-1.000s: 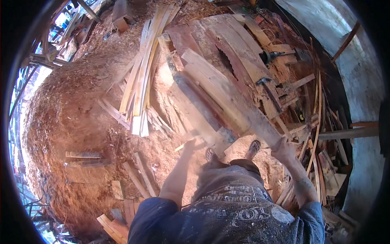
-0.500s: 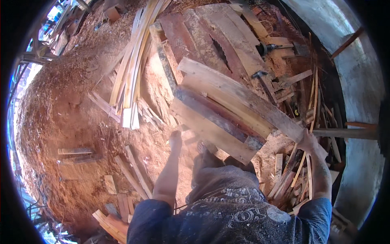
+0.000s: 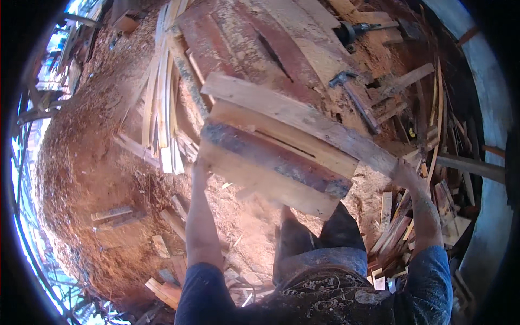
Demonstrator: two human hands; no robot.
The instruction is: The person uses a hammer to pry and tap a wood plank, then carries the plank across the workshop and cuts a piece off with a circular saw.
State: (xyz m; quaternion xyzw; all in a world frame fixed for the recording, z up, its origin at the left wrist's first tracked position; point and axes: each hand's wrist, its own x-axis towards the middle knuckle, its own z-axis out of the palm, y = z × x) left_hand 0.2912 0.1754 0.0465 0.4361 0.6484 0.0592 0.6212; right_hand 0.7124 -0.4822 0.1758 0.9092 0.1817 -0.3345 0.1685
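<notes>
A single fisheye view looks steeply down from the person's head, with the dark lens rim ringing the picture and straight edges bowing toward it. The stack of planks (image 3: 281, 157) sits close below at centre. Past it lies a sawdust-strewn floor (image 3: 92, 162); nearer than it, the person's own forearms and knees enter from the lower edge.

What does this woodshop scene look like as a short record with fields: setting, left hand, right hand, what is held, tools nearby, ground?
setting: sawdust-covered work area with a saw table and scrap wood
left hand: at the left end of the stack of planks, grip partly hidden
right hand: grip closed on the right end of the top plank
held: several rough planks, lifted in front of the body
tools nearby: hammer lying on the table; power tool farther back
ground: reddish sawdust, thin strips leaning left, offcuts piled right
</notes>
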